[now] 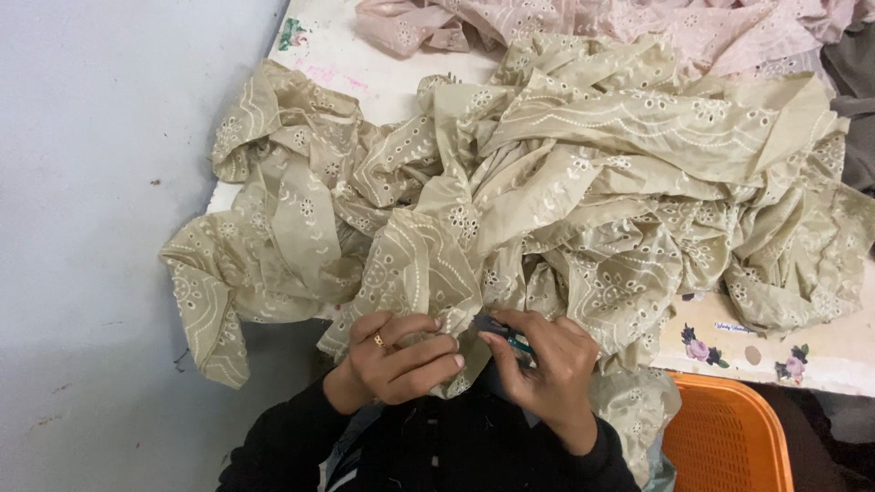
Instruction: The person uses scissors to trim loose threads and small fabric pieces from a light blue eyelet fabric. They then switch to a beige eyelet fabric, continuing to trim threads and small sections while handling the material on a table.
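Note:
A large heap of beige embroidered eyelet fabric [565,191] covers the white table [383,77] and hangs over its near edge. My left hand [396,357], with a ring on one finger, pinches a fold of this fabric at the table's edge. My right hand [547,364] holds a small dark cutting tool with a teal handle [503,335], its tip against the fabric right beside my left fingers. Both hands are close together, just above my dark sleeves.
Pink embroidered fabric [565,23] lies piled at the table's far side. An orange plastic basket [729,433] stands at the lower right under the table edge. Grey floor [100,182] fills the left. Flower stickers [702,348] mark the table's right front.

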